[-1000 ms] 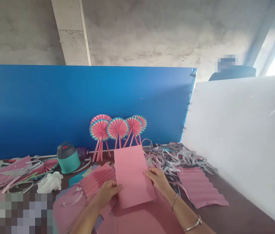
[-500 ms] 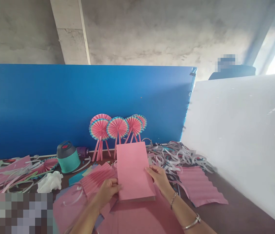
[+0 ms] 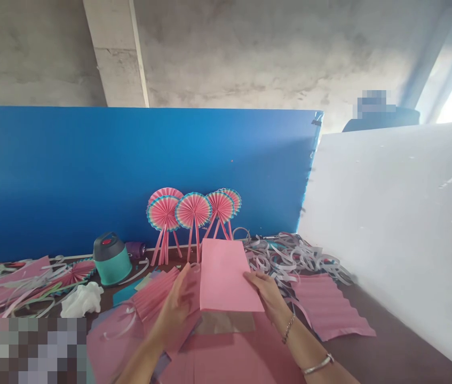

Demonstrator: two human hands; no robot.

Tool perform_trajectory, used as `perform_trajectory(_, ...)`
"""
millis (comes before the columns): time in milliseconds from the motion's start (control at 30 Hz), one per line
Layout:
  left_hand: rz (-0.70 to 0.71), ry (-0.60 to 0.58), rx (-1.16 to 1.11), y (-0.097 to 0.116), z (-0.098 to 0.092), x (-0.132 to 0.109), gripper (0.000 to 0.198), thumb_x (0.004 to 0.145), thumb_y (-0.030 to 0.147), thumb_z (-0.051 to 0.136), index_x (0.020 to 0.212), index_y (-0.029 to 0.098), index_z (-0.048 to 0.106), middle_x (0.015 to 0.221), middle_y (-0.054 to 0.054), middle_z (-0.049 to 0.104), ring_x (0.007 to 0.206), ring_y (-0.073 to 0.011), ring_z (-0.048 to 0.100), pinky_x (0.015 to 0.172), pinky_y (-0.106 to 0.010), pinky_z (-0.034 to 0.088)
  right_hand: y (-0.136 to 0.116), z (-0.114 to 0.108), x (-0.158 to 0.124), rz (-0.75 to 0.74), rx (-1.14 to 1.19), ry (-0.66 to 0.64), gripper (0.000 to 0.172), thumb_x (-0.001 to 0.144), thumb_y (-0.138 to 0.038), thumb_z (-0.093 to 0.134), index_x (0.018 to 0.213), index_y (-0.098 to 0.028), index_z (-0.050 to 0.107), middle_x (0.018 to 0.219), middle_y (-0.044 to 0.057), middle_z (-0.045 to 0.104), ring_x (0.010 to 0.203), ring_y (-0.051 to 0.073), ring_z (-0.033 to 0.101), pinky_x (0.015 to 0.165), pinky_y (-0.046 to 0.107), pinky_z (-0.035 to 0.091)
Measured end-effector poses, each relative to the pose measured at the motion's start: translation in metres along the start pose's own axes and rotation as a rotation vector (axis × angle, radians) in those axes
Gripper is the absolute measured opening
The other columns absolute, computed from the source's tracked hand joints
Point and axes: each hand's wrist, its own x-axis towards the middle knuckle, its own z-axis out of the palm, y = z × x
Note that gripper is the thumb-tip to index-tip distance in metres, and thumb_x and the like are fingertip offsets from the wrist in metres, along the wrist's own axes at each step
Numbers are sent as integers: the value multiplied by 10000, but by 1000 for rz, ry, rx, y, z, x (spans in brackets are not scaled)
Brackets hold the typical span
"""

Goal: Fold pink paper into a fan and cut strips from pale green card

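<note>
Blue panel (image 3: 89, 176) closes the far side; at left lie paper scraps (image 3: 29, 277) and a teal canister (image 3: 114, 266). The left hand (image 3: 175, 306) has its fingers apart, just beside the smooth pink sheet (image 3: 228, 277) at near centre. Beyond it, pink fans (image 3: 193, 212) stand pleated, apparently finished; the sheet shows no pleats, so little seems done to it. The right hand (image 3: 269, 294) clamps its right edge; past that crowd pale curls (image 3: 276, 261) and a rippled sheet (image 3: 332, 306), and brown counter (image 3: 386, 352) gives room before the white panel (image 3: 402, 213)
</note>
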Motion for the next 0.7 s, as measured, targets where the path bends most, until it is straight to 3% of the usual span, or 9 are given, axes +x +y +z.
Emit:
perform_trajectory(100,307,113,338,-3,0,-2,455,760,273,584,1213,277,546,1413,-74,397,1307,-282,312,1045,-499,265,-2,3,-4,100,20,-127,268,578,-353,762,622,-118,641,594,56,651,513,156,580,515,261,436)
perform_trajectory(200,403,153,340,-2,-2,-5,219,802,254,529,928,283,705,1155,-61,640,1116,-251,532,963,-450,381,-4,6,-8,45,-73,-171,311,677,-431,683,635,-126,642,544,39,615,462,133,537,464,240,390)
perform_trajectory(267,285,247,172,4,-2,-8,172,784,288,568,857,249,719,915,-52,718,907,-221,627,838,-368,472,-8,7,-11,-135,-150,-70,336,724,-487,622,688,-154,643,574,28,613,502,138,541,465,232,374)
perform_trajectory(333,95,412,-84,12,-2,-8,156,725,336,644,785,212,718,772,-32,717,756,-194,637,708,-299,504,-13,8,-15,-334,-209,2,334,736,-504,605,852,-194,650,808,51,660,716,176,590,564,240,421)
perform_trajectory(400,-36,485,-365,21,-1,-7,196,663,377,697,701,185,705,682,-16,692,651,-165,617,621,-263,499,-17,10,-20,-432,-236,-71,392,730,-511,611,1004,-231,624,1067,62,615,953,210,549,723,271,440)
perform_trajectory(433,-96,478,-461,25,0,-5,219,633,387,720,674,173,699,648,-13,679,606,-153,604,578,-250,490,-18,11,-22,-428,-242,-146,408,723,-516,618,1015,-231,622,1091,63,601,985,216,530,766,286,432)
perform_trajectory(500,-201,428,-560,28,1,-2,259,582,386,755,689,156,704,628,-18,674,573,-151,599,531,-240,473,-17,11,-23,-344,-245,-268,370,687,-514,654,878,-197,647,896,49,633,833,194,555,707,281,429)
perform_trajectory(567,-270,380,-584,28,1,0,303,563,384,768,742,145,714,648,-36,688,586,-166,614,524,-245,470,-14,11,-21,-231,-219,-319,335,674,-499,674,700,-171,614,654,2,576,613,132,505,582,247,390)
perform_trajectory(700,-316,280,-593,22,0,1,336,597,394,746,811,136,719,713,-67,713,644,-196,641,563,-267,480,-5,8,-15,-162,-221,-321,376,694,-510,653,611,-157,554,542,-38,469,489,76,380,482,216,282)
